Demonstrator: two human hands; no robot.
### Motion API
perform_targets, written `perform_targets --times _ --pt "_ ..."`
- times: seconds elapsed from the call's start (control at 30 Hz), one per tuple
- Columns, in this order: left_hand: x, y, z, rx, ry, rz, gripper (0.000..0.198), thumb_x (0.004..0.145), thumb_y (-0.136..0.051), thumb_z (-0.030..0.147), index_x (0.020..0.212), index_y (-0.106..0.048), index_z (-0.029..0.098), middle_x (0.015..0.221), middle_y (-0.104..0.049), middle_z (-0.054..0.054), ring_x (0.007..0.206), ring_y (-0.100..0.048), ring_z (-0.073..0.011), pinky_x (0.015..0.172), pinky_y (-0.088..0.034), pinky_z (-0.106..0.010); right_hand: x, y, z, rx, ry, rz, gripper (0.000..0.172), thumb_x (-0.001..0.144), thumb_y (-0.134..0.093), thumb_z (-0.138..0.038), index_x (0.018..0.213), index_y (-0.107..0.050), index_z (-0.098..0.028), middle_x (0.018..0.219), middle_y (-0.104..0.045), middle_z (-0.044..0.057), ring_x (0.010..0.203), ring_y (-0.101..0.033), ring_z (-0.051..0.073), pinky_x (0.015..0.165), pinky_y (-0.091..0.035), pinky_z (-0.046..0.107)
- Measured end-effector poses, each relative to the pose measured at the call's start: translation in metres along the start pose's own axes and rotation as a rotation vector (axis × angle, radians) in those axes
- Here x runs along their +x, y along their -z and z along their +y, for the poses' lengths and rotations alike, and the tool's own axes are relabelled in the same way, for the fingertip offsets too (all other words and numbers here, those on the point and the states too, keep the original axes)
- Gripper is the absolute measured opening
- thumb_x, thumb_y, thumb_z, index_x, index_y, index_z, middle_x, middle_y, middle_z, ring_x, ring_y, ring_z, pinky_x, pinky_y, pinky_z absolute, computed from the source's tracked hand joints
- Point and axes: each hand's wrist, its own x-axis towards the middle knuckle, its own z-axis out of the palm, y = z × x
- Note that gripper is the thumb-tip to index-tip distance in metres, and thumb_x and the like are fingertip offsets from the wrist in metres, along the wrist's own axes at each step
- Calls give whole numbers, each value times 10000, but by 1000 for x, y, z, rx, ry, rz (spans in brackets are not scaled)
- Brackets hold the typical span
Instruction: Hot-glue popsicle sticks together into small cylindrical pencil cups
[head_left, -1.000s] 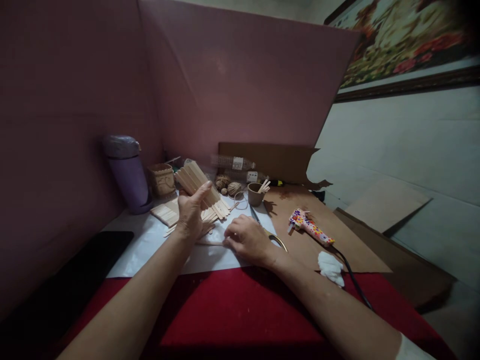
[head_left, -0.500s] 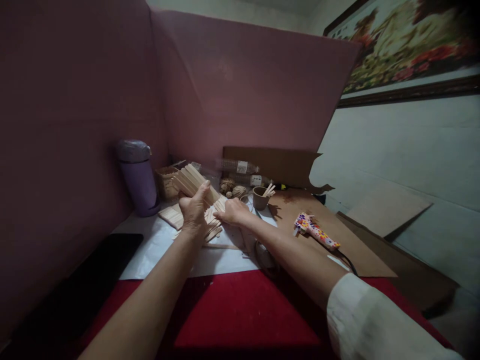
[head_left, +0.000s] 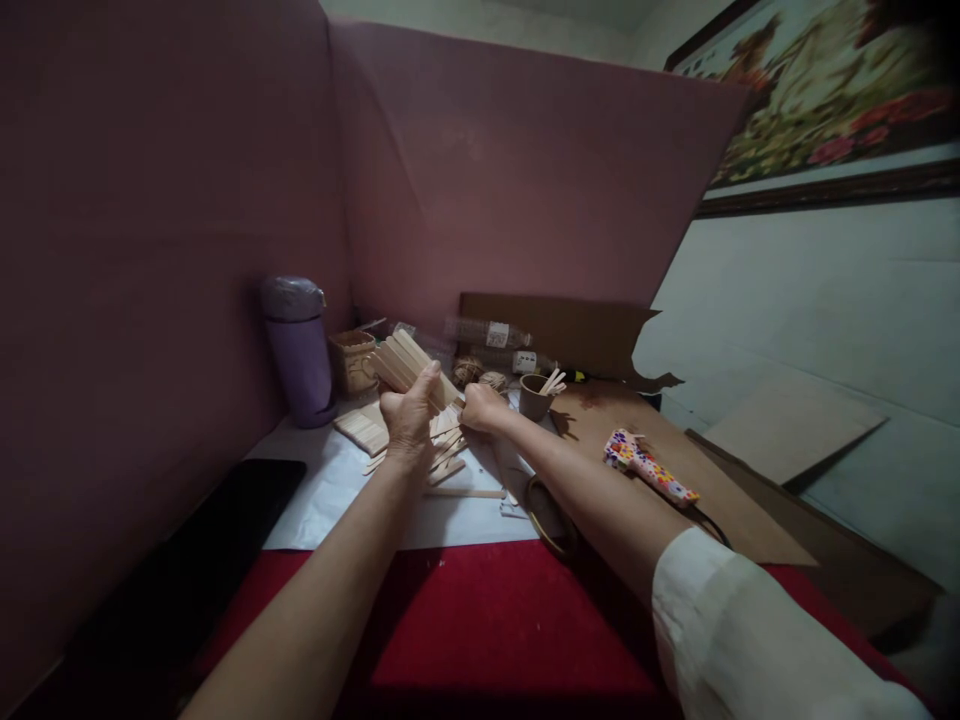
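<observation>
My left hand (head_left: 409, 418) is raised above the table and grips a panel of glued wooden craft sticks (head_left: 409, 366), tilted up to the left. My right hand (head_left: 484, 408) reaches in just right of it, fingers curled and pinching at the lower end of the panel or a loose stick there; I cannot make out which. Beneath both hands lies a pile of loose sticks (head_left: 444, 455) on a white sheet (head_left: 337, 490). One single stick (head_left: 465, 493) lies apart on the sheet.
A purple flask (head_left: 298, 350) and a small woven basket (head_left: 352, 362) stand at the back left. Twine balls (head_left: 480, 375), a brown cup with sticks (head_left: 535, 396), plastic bottles (head_left: 487, 333), a patterned glue gun (head_left: 649, 466), scissors (head_left: 547, 510) and a dark phone (head_left: 187, 560) lie around.
My right hand left the single stick and the scissors on the sheet and moved up and back to the stick panel beside my left hand. The view shifted slightly left.
</observation>
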Motion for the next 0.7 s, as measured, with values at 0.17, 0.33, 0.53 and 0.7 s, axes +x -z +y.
perform_targets --times 0.17,0.33,0.53,0.7 --pt "-1 0 0 26 38 1 530 521 -856 300 969 -613 154 855 -647 -15 694 -617 -136 629 -498 -266 -5 3 0 -40 41 1 407 823 -649 -226 1199 -669 -70 1228 -671 238 1148 -649 306 855 -522 299" --pt "1 0 -2 10 36 20 500 533 -853 278 958 -625 143 872 -659 -29 719 -629 -141 657 -508 -266 -8 11 2 -85 75 -43 450 781 -699 -237 1194 -669 -60 1229 -670 243 1130 -658 316 866 -536 331" --pt "3 2 -4 57 19 11 537 537 -857 327 985 -625 144 867 -657 -26 697 -626 -145 623 -502 -271 -12 13 10 -102 143 -60 398 743 -709 -176 1131 -710 -91 1213 -687 221 1155 -641 313 910 -514 326" --pt "4 0 -1 14 4 28 519 522 -866 303 951 -621 145 871 -660 -24 717 -630 -138 651 -512 -262 -12 32 20 -24 113 -43 364 700 -699 -125 1061 -720 -84 1149 -707 211 1110 -654 312 833 -518 294"
